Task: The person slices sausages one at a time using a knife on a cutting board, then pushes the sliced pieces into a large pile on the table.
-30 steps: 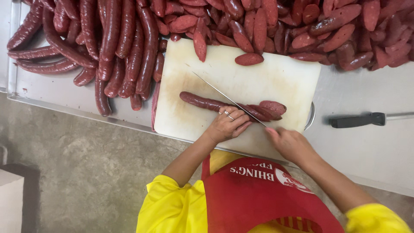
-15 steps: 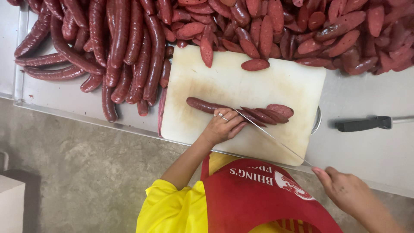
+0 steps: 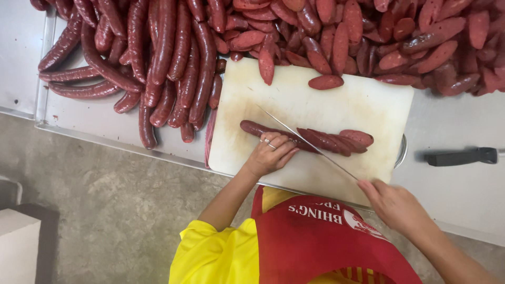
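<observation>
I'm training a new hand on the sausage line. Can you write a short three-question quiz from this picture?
1. True or false: the left hand presses the sausage down on the white cutting board.
2. Which hand holds the long thin knife?
A. left hand
B. right hand
C. neither
3. Fill in: the cut slices lie to the ____ of the blade in the picture.

Key
1. True.
2. B; the blade slants across the sausage.
3. Right, toward the spare black-handled knife on the steel table.
</observation>
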